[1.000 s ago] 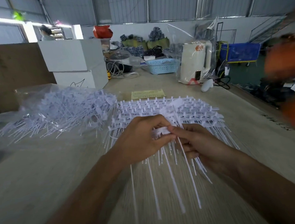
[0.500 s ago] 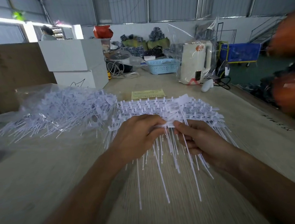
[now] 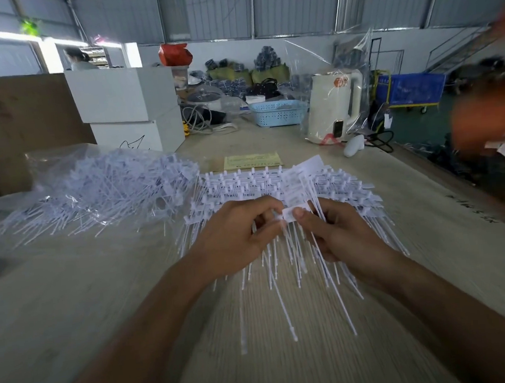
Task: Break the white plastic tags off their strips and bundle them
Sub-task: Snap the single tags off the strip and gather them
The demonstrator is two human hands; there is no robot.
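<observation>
I have both hands over the middle of the bench (image 3: pixel 72 314), working one strip (image 3: pixel 266 220) lifted just above the stack of strips (image 3: pixel 330 184) lying at twelve o'clock from my wrists. My left hand (image 3: pixel 237 238) has its grip curled around the strip's spine, while my right hand (image 3: pixel 340 235) pinches a tag (image 3: pixel 290 214) between thumb and forefinger and also carries a small bundle (image 3: pixel 302 181) of freed tags, heads standing up toward one o'clock and tails hanging toward six. The step, as I judge it, is snapping this tag off. To do it well I should pinch close to the joint, twist sharply instead of pulling, and hold the spine steady so the neighbours do not bend. I should slide each freed tag in with its head level with the others, so the bundle stays square. A bag (image 3: pixel 98 189) of loose tags lies at ten o'clock, well apart.
</observation>
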